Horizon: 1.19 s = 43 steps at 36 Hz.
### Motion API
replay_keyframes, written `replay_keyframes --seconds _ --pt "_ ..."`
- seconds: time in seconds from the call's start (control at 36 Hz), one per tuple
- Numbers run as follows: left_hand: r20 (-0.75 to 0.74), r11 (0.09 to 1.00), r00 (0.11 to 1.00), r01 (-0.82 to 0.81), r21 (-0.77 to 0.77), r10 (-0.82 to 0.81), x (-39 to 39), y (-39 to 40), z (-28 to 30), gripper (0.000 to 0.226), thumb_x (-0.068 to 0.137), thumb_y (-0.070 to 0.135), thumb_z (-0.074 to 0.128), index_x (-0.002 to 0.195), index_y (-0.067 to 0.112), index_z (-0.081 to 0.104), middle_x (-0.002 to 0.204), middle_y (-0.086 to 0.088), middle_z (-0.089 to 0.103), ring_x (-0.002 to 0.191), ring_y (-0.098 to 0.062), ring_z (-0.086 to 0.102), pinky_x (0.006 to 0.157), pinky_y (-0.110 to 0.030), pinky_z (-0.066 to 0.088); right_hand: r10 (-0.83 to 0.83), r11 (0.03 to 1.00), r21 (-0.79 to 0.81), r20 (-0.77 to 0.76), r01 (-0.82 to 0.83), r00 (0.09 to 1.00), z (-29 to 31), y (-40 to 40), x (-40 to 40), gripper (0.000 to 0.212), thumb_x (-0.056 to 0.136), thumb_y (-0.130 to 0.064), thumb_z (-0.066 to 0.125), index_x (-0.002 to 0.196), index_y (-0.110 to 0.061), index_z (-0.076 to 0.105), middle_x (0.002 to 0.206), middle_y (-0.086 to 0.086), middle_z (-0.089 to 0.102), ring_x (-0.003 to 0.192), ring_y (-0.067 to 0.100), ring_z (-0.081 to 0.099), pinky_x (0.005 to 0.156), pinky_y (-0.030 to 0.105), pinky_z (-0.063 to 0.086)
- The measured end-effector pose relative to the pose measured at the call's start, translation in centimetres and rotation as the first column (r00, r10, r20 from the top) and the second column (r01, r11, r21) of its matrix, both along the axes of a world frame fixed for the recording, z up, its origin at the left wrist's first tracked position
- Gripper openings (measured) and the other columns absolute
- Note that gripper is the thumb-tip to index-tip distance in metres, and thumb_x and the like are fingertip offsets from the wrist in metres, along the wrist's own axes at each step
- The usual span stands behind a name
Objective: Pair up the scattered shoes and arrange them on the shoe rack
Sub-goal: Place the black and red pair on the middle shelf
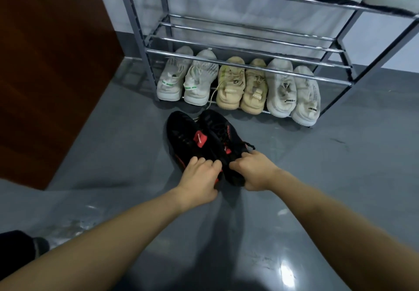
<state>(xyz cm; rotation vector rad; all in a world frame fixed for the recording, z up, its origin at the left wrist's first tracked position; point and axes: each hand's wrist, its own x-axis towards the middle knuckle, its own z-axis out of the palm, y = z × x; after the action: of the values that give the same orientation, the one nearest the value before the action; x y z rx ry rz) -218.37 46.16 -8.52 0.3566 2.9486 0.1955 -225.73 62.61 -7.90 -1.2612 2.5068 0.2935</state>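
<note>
Black pair gripped at the heels, on the floor just in front of the shoe rack [249, 53].

Rack: 3 light pairs, 6 shoes, fill the bottom tier; the middle tier shows none; the top holds at least 4, cut off. Left black shoe [183, 139] held by left hand [199, 177], right black shoe [223, 141] by right hand [254, 169], fingers curled over the collars. Likely light, soft knit; heels look the firmest hold.

I have only one view: my head camera looks forward and down, close above the floor [317, 177], facing the shoe rack [249, 53] ahead.
</note>
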Motion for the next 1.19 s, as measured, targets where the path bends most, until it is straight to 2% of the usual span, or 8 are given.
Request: replay_keyframes --seconds 0.14,0.42,0.53,0.69,0.81,0.89,1.06,1.19 --pt "-0.009 0.999 1.000 0.015 -0.048 -0.016 0.2 -1.5 2.4 0.032 0.079 0.030 0.059 0.105 0.017 0.045 0.096 0.001 0.054 0.094 -0.021 0.049 0.085 -0.030 0.029 0.053 0.997 -0.053 0.037 -0.051 0.998 3.3 -2.2 -1.1 0.023 0.081 -0.020 0.052 0.103 -0.014 0.054 0.098 0.005 0.061 0.097 0.026 0.049 0.067 0.029 0.032" --pt "0.019 0.983 0.994 0.108 -0.148 -0.106 -3.2 -4.2 6.4 0.041 0.075 0.039 0.061 0.106 0.017 0.049 0.099 -0.003 0.058 0.095 -0.024 0.053 0.082 -0.032 0.029 0.134 0.991 0.000 0.067 -0.135 0.989 7.6 -5.4 -4.5 0.028 0.084 -0.035 0.051 0.107 -0.020 0.057 0.100 0.003 0.062 0.098 0.024 0.052 0.066 0.033 0.043" --pt "0.109 0.984 0.986 0.138 -0.116 -0.126 -3.3 -5.4 8.4 0.040 0.078 0.041 0.060 0.108 0.017 0.047 0.101 -0.002 0.057 0.095 -0.024 0.054 0.081 -0.033 0.031 0.056 0.998 0.004 0.146 -0.057 0.988 9.4 -5.9 -4.1 0.028 0.085 -0.031 0.051 0.109 -0.019 0.056 0.103 0.002 0.061 0.102 0.023 0.050 0.064 0.030 0.035" --pt "0.182 0.984 0.974 0.154 -0.088 -0.136 -2.7 -8.1 12.6 0.048 0.080 0.040 0.061 0.120 0.018 0.045 0.111 -0.002 0.053 0.104 -0.023 0.050 0.082 -0.032 0.036 -0.095 0.994 -0.029 0.175 0.102 0.980 12.6 -6.8 -1.4 0.028 0.086 -0.030 0.052 0.111 -0.017 0.055 0.105 0.003 0.059 0.102 0.026 0.052 0.069 0.031 0.040" --pt "0.240 0.988 0.962 0.147 -0.041 -0.133 -2.6 -9.6 16.3 0.053 0.081 0.037 0.063 0.127 0.020 0.042 0.115 -0.002 0.047 0.111 -0.023 0.043 0.077 -0.029 0.036 -0.175 0.984 -0.001 0.156 0.177 0.972 15.0 -7.5 0.1 0.037 0.080 -0.026 0.057 0.116 -0.023 0.052 0.107 -0.001 0.057 0.103 0.026 0.053 0.073 0.031 0.042" --pt "0.262 0.983 0.949 0.185 -0.005 -0.177 -2.4 -10.2 20.1 0.052 0.081 0.034 0.064 0.126 0.019 0.042 0.116 -0.002 0.043 0.110 -0.021 0.040 0.071 -0.028 0.033 -0.238 0.971 0.013 0.198 0.240 0.951 18.2 -7.8 1.6 0.040 0.078 -0.022 0.057 0.117 -0.023 0.050 0.109 -0.001 0.055 0.104 0.026 0.051 0.069 0.028 0.033" --pt "0.296 0.975 0.929 0.217 0.045 -0.220 -3.0 -11.1 27.1 0.043 0.082 0.027 0.065 0.118 0.017 0.045 0.115 -0.002 0.038 0.108 -0.019 0.035 0.064 -0.026 0.034 -0.360 0.930 0.019 0.258 0.368 0.896 24.9 -8.0 3.4 0.037 0.075 -0.017 0.055 0.111 -0.019 0.050 0.104 0.000 0.054 0.100 0.025 0.048 0.070 0.029 0.029" --pt "0.307 0.971 0.922 0.236 0.039 -0.236 -3.9 -12.3 30.0 0.044 0.084 0.024 0.065 0.122 0.017 0.045 0.119 -0.003 0.036 0.111 -0.021 0.033 0.067 -0.028 0.046 -0.409 0.907 0.000 0.239 0.421 0.881 28.2 -8.2 3.5 0.030 0.073 -0.014 0.056 0.102 -0.015 0.052 0.095 0.001 0.056 0.095 0.025 0.049 0.067 0.028 0.024"
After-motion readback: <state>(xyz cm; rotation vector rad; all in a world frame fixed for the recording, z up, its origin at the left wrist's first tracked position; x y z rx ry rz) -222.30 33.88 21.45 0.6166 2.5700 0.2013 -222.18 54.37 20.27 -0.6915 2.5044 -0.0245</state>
